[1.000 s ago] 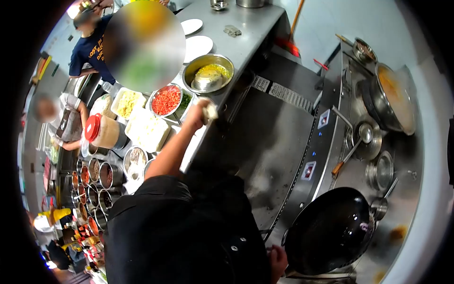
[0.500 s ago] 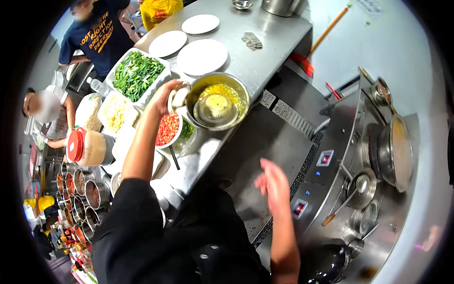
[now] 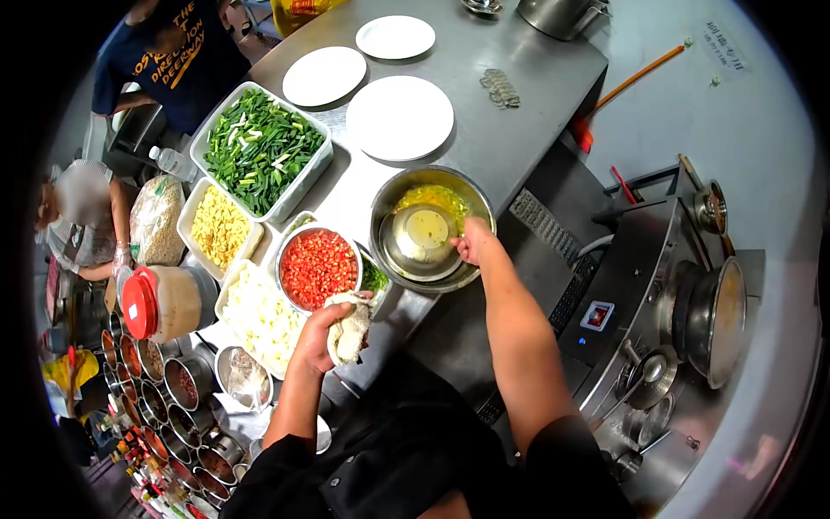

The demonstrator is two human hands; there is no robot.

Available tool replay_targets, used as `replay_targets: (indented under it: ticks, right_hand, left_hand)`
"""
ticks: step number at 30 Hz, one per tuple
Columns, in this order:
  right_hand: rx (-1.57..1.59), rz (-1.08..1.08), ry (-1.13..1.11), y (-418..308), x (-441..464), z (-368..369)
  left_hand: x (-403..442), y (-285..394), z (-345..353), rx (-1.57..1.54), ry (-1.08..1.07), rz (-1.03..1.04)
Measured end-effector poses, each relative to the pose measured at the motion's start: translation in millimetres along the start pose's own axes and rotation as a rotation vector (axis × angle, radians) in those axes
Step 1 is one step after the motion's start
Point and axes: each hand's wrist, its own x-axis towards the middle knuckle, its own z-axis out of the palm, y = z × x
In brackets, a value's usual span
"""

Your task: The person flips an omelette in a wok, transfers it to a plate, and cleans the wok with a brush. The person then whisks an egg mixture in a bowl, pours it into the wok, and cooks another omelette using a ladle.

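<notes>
My left hand [image 3: 324, 337] is closed on a folded off-white cloth [image 3: 349, 332], just below the bowl of chopped red chillies [image 3: 318, 266]. With fingers curled, my right hand [image 3: 475, 240] reaches over the right side of a large steel bowl [image 3: 386, 201] and is at the rim of a smaller steel bowl [image 3: 418, 246] inside it. Yellow liquid with bits [image 3: 437, 199] lies in the large bowl. Whether the fingers pinch the small bowl's rim is hard to see, but they are pressed together there.
Cut greens [image 3: 259, 151], yellow pieces [image 3: 220, 227] and white pieces [image 3: 264, 316] fill tubs on the left. White plates [image 3: 400, 118] lie behind the bowl. Two people [image 3: 177, 65] [image 3: 86, 208] stand across the counter. On the right is a stove [image 3: 622, 285] with a large pan [image 3: 716, 324].
My right hand has moved from over the floor to the steel bowls. My left hand has drawn back from the bowl's left side towards me, still holding the cloth. The view has shifted.
</notes>
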Motion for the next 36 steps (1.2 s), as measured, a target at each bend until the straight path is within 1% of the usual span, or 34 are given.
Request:
replay_targets:
  ticks: [1,4,5,8,9,11,12,14,16,18,19,20,21,22,23,24,25,26,28,29,30,32,33,34,35,36]
  right_hand:
    - [0.066,0.027,0.033,0.3,0.8,-0.2]
    - [-0.197,-0.175,0.044,-1.8,-22.1,-8.2]
    - [-0.273,-0.351,0.078,-1.3,-48.6,-6.1]
    - [-0.246,-0.554,0.034,-2.4,-55.5,-1.2]
    - [-0.285,-0.529,0.037,-8.9,-63.1,1.6]
    - [-0.36,-0.476,0.042,-30.6,-91.7,5.4]
    - [-0.462,-0.449,0.056,-41.1,-110.8,3.4]
    - [-0.79,-0.641,0.119,-51.3,-135.4,4.0]
    - [-1.282,-0.931,0.25,-47.3,-142.7,9.8]
    - [-1.457,-1.184,0.498,-15.6,-156.0,29.5]
    - [-1.624,-1.279,0.377,-1.2,-177.6,30.8]
    - [-1.664,-1.358,0.362,22.8,-177.7,32.8]
    - [-1.728,-1.39,0.403,54.4,-152.6,38.7]
    - [-1.611,-1.458,0.294,80.1,-141.1,35.2]
    - [-1.576,-1.424,0.331,108.0,-135.9,33.5]
    - [-1.413,-1.48,0.375,133.8,-137.3,24.4]
    - [-1.192,-1.435,0.434,154.2,-150.0,12.0]
    - [-1.1,-1.223,0.403,172.2,-191.6,-16.0]
    - [-0.824,-0.951,0.449,236.6,-217.8,-65.6]
    - [-0.713,-0.845,0.48,272.3,-235.1,-93.6]
    - [-0.602,-0.752,0.494,314.2,-256.2,-119.4]
    - [-0.394,-0.578,0.657,396.1,-294.4,-149.1]
    - [-0.357,-0.534,0.709,442.8,-314.1,-161.3]
    - [-0.23,-0.548,0.778,486.5,-350.5,-169.5]
    - [-0.063,-0.524,0.748,531.6,-385.3,-175.4]
    - [0.08,-0.496,0.836,570.7,-416.9,-172.3]
  left_hand:
    - [-0.8,1.9,-1.0,0.011,-0.009,0.003]
    - [1.7,2.5,-6.9,-0.011,0.012,0.024]
    - [2.8,0.3,-9.0,-0.031,0.027,0.032]
    - [5.1,0.0,-9.2,-0.001,0.028,0.005]
    - [6.9,-0.9,-11.2,-0.006,0.0,-0.008]
    - [7.9,-1.5,-7.2,0.0,0.016,-0.006]
    - [7.2,-2.4,-5.1,0.006,0.022,-0.006]
    - [5.7,-3.4,-2.0,0.009,0.017,0.004]
    - [3.8,-5.8,-2.4,0.037,-0.003,0.02]
    - [2.5,-11.9,1.2,0.068,0.016,0.018]
    - [1.5,-16.2,1.9,0.093,0.027,0.005]
    - [1.4,-22.5,0.8,0.125,0.028,-0.013]
    - [2.9,-29.9,-6.7,0.198,0.01,-0.028]
    - [-1.2,-35.8,-2.1,0.251,-0.013,-0.068]
    - [2.2,-46.4,-6.2,0.336,-0.05,-0.092]
    - [2.5,-57.7,-4.4,0.42,-0.055,-0.136]
    - [5.8,-66.9,-0.9,0.382,-0.134,-0.208]
    - [-0.9,-78.5,22.7,0.519,-0.215,-0.231]
    - [4.6,-118.3,41.4,0.606,-0.301,-0.351]
    - [-3.6,-139.4,70.5,0.63,-0.339,-0.41]
    - [3.1,-155.9,78.4,0.637,-0.436,-0.578]
    - [-1.6,-212.7,110.0,0.723,-0.463,-0.676]
    - [-7.8,-245.0,126.9,0.764,-0.5,-0.76]
    - [-17.4,-282.2,140.4,0.802,-0.537,-0.835]
    - [-23.5,-324.7,142.4,0.845,-0.585,-0.964]
    - [-32.3,-364.9,145.0,0.888,-0.627,-1.095]
